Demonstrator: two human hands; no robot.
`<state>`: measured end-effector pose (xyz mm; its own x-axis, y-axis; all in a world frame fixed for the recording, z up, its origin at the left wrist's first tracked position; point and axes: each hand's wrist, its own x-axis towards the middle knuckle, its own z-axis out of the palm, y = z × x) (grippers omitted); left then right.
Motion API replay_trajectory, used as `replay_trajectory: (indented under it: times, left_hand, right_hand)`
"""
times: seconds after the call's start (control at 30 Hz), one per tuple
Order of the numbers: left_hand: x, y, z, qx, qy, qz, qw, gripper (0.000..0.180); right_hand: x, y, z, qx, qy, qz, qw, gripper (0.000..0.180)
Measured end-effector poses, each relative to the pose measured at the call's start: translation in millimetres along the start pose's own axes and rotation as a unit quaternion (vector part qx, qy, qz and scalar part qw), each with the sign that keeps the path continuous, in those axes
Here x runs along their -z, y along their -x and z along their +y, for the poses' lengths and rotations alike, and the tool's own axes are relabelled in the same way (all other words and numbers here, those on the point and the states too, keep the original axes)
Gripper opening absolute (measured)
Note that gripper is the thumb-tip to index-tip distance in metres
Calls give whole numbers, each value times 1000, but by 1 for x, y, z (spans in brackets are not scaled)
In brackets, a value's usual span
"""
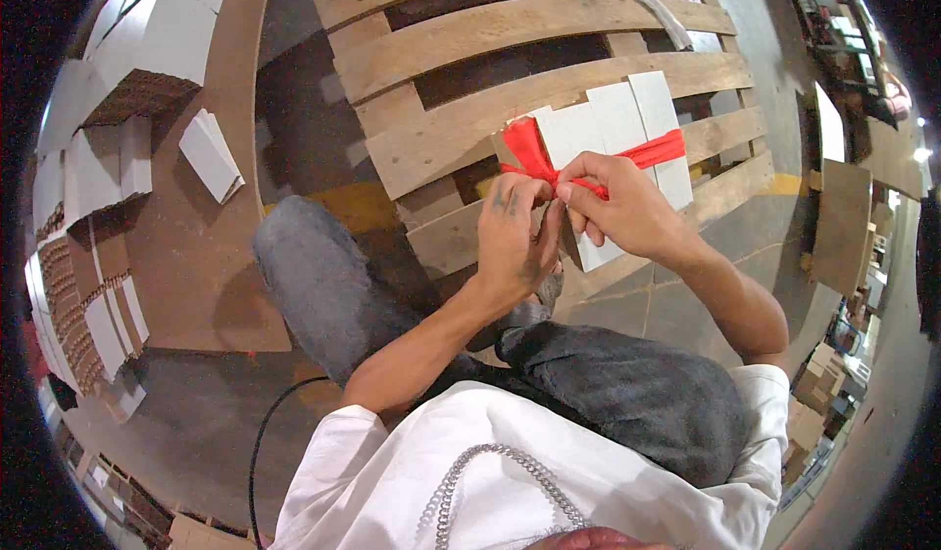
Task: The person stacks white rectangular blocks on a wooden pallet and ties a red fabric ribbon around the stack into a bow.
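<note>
A bundle of flat white cardboard pieces (610,119) lies on a wooden pallet (397,153), its pieces overlapping unevenly. Around it runs a red cloth strip (659,150), gathered in a knot or crossing at the bundle's near left side, with a wide loose end sticking up. My left hand (518,225) pinches the strip at that crossing. From the other side, my right hand (619,202) also has its fingers closed on the red cloth, thumb and forefinger meeting close to the left fingertips. The hands partly hide the knot.
Stacks of white and brown cardboard (118,158) stand on a brown board (196,285) at the left, with a small white stack (212,156) beside them. A white cloth strip (647,1) lies across the pallet's far side. A black cable (257,452) curves along the floor.
</note>
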<state>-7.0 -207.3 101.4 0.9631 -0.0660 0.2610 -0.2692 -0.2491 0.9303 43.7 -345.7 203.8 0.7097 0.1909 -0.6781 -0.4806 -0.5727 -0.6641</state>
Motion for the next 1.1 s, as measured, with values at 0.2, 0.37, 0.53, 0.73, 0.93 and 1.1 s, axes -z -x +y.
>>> replay_trajectory:
  times: [0.2, 0.37, 0.53, 0.73, 0.93, 1.1]
  left_hand:
    - [19, -11, 18, 350, 266, -104, 892, 10]
    - [15, -7, 24, 189, 102, -85, 973, 19]
    - [15, 2, 9, 53, -49, -128, 989, 30]
    - [25, -10, -1, -66, -113, -148, 980, 34]
    - [23, -10, -11, -122, -146, -191, 963, 33]
    - [28, -13, -32, -141, -98, -226, 959, 31]
  right_hand:
    - [-6, -1, 7, 27, 36, 16, 999, 17]
    - [-3, -9, 19, 118, 95, 57, 987, 21]
    - [-2, -8, 14, 85, 48, 51, 994, 20]
    - [-6, -8, 18, 70, -213, 59, 973, 19]
    - [1, -11, 24, 60, -345, 74, 934, 20]
    - [5, -16, 20, 47, -331, 47, 941, 15]
